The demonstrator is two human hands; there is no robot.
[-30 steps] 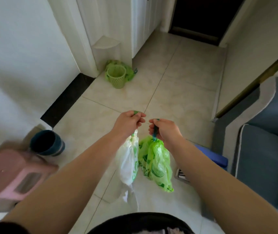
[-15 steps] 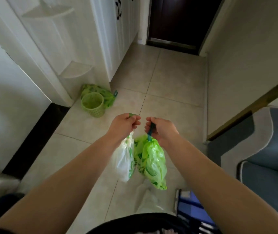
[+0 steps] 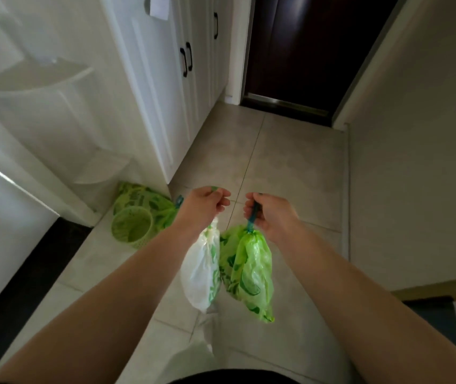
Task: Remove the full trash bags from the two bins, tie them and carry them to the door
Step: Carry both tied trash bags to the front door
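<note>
**Both bags in hand, door dead ahead**

My left hand (image 3: 206, 207) is fisted on the gathered neck of the white bag (image 3: 202, 275), and my right hand (image 3: 269, 214) is clamped around the teal drawstring of the green bag (image 3: 249, 273). I hold them out in front, side by side and touching, so they swing clear of my legs and stay off the tiled floor (image 3: 276, 162).

Each bag hangs with its long axis near vertical, neck at 12 o'clock, bottom at 6, the green one trailing slightly toward 5. The dark door (image 3: 299, 51) stands at 12 o'clock. At 10 o'clock an empty green basket (image 3: 132, 227) sits beside another green bag (image 3: 149, 202) by the white cabinet (image 3: 182, 87).
</note>
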